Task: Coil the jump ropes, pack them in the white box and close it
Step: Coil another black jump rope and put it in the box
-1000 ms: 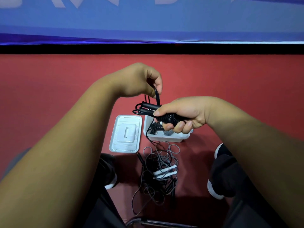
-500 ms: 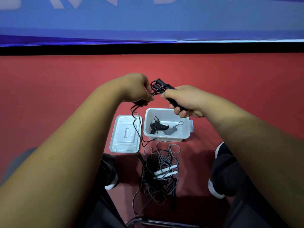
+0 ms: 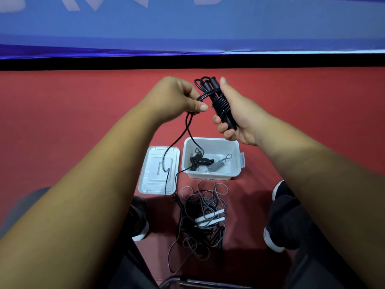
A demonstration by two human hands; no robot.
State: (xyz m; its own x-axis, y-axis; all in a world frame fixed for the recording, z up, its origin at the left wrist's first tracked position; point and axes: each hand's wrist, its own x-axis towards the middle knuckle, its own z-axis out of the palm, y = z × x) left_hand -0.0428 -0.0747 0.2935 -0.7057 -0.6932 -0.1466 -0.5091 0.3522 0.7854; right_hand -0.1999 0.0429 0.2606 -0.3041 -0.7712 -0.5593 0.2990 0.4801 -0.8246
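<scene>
My right hand [image 3: 239, 115] grips the two handles of a black jump rope [image 3: 220, 105], with several turns of cord wound round them. My left hand [image 3: 177, 97] pinches the loose black cord beside the handles; its free length hangs down over the white lid [image 3: 154, 178] and reaches the box's left wall. The open white box [image 3: 233, 151] sits on the red floor below my hands and holds a coiled black rope [image 3: 200, 160] and a coiled grey rope [image 3: 217, 165].
A tangle of grey and black ropes with white handles [image 3: 208, 220] lies on the floor between my two black shoes [image 3: 279, 217]. A metal chair bar [image 3: 198, 282] runs along the bottom edge. A blue banner backs the red floor.
Both hands have risen from just above the box to well above it. More turns of cord are wound round the handles, and the box's contents have come into view.
</scene>
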